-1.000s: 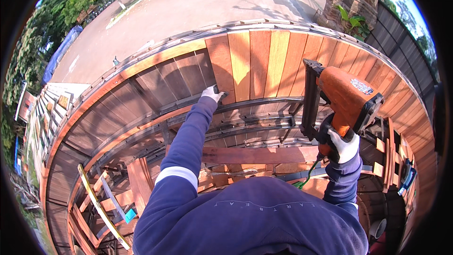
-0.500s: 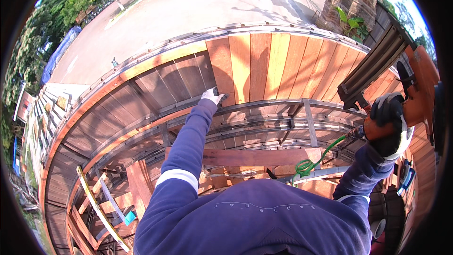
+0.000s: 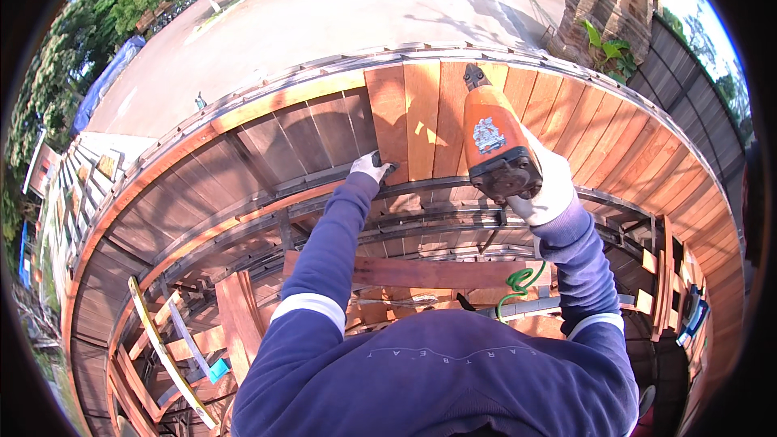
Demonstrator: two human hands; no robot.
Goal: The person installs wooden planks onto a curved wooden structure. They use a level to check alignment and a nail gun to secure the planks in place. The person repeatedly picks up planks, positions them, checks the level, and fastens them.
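Observation:
My left hand (image 3: 374, 168), in a white glove with dark grip, has its fingers curled at the lower end of a reddish-orange plank (image 3: 387, 113), beside darker grey-brown boards (image 3: 303, 133). My right hand (image 3: 544, 186), also gloved, is closed on an orange and black nail gun (image 3: 494, 133), its grip hidden beneath the body. The gun's nose points away from me over the row of new orange planks (image 3: 566, 121); whether it touches them is unclear. A coiled green hose (image 3: 520, 282) hangs below the gun.
Curved metal rails (image 3: 429, 218) span the slatted structure below me. Loose boards (image 3: 239, 316), a yellow level-like bar (image 3: 170, 356) and a blue-handled tool (image 3: 692, 316) lie lower down at the sides. Beyond the rim are pavement (image 3: 348, 0), a tree trunk (image 3: 603, 0) and a dark fence (image 3: 688, 73).
The nail gun first swung out to the right, then back left, and now sits over the orange planks with its nose forward. My left hand has stayed at nearly the same spot.

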